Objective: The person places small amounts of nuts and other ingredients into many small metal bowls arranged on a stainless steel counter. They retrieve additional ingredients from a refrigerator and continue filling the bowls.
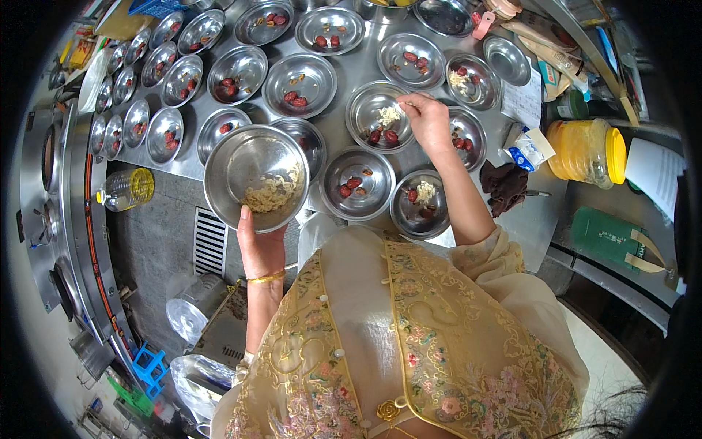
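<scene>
My left hand (pixel 262 247) grips the rim of a steel mixing bowl (pixel 227 164), thumb over its near edge. Pale, thin shreds (pixel 271 192) lie in that bowl. Over a smaller steel bowl (pixel 359 104) is my right hand (pixel 428 118), its fingertips pinched together close above a small heap of pale shreds (pixel 389 115); whether they still hold any cannot be told. Red dates (pixel 383 136) lie beside the heap. The steel bowl near my body (pixel 420 219) and one at the upper right (pixel 473 82) also hold shreds with dates. Another steel bowl (pixel 357 203) has dates and small brown pieces.
Several more steel bowls (pixel 299 104) with dates stand in rows on the steel table (pixel 340 129). At the right are a dark cloth (pixel 502 186), a carton (pixel 529 148) and a yellow-lidded plastic jar (pixel 581 151). An oil bottle (pixel 126 189) and a floor grate (pixel 210 241) are at the left.
</scene>
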`<state>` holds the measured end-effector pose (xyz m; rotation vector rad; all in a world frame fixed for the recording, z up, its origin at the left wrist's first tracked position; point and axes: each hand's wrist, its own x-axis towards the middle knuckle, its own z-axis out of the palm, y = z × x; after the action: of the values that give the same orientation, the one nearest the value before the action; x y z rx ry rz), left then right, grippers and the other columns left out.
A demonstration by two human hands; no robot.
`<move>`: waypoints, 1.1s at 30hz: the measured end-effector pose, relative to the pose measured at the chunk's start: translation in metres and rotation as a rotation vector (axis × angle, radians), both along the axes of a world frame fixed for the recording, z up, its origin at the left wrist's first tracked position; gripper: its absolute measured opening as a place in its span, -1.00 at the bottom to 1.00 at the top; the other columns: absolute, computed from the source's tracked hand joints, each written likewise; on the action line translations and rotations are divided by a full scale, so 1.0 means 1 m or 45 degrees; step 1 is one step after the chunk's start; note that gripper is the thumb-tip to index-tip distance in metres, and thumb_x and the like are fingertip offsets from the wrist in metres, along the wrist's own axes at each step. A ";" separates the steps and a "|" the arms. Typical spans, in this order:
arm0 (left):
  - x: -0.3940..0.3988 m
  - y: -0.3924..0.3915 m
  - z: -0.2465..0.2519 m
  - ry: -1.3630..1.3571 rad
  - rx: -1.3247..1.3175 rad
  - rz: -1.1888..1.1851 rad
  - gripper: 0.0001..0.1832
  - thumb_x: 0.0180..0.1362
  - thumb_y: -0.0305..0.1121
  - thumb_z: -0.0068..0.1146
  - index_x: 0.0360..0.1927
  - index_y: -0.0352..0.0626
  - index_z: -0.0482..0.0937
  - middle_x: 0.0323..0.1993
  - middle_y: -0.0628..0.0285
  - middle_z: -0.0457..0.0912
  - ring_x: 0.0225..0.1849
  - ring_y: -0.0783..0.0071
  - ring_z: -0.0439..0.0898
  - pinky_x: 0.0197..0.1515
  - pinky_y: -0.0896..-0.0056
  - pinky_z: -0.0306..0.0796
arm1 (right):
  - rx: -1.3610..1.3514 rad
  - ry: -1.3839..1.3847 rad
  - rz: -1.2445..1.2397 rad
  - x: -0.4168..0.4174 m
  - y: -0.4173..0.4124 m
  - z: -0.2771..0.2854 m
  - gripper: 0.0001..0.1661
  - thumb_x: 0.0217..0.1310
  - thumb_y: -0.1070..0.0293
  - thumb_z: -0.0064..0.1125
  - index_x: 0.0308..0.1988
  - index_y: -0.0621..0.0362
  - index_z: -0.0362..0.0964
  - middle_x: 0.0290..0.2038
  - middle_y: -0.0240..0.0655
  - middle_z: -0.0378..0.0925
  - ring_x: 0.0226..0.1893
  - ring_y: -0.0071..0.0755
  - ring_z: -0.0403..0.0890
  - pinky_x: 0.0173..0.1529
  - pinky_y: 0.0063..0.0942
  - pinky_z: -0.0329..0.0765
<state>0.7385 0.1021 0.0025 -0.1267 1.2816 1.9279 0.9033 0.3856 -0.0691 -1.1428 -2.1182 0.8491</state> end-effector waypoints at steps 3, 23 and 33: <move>-0.001 -0.001 0.001 0.031 0.023 -0.010 -0.32 0.07 -0.05 0.12 0.21 -0.11 0.20 0.16 0.16 0.30 0.17 0.23 0.34 0.12 0.07 0.34 | 0.007 -0.008 0.005 -0.001 -0.002 0.002 -0.84 -0.04 0.56 0.19 -0.34 0.13 0.57 -0.35 -0.17 0.56 -0.41 -0.13 0.59 -0.28 -0.37 0.51; -0.009 -0.012 -0.001 0.007 0.067 0.052 -0.32 0.08 -0.06 0.10 0.22 -0.10 0.17 0.18 0.17 0.27 0.18 0.23 0.32 0.12 0.07 0.36 | 0.040 -0.038 0.053 -0.003 -0.004 0.000 -0.77 0.01 0.60 0.10 -0.26 0.15 0.55 -0.26 -0.07 0.55 -0.29 -0.04 0.58 -0.16 -0.32 0.52; -0.011 -0.012 0.000 0.015 0.080 0.048 -0.31 0.09 -0.05 0.08 0.23 -0.10 0.16 0.18 0.16 0.27 0.18 0.23 0.32 0.13 0.07 0.34 | -0.463 0.280 -0.084 -0.002 0.016 -0.007 -0.82 0.09 0.53 0.15 -0.25 0.13 0.57 -0.34 -0.29 0.63 -0.36 -0.55 0.60 -0.22 -0.62 0.49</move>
<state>0.7276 0.0898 0.0030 -0.1079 1.2327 2.0017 0.9009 0.4012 -0.0760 -1.2248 -1.7824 1.3026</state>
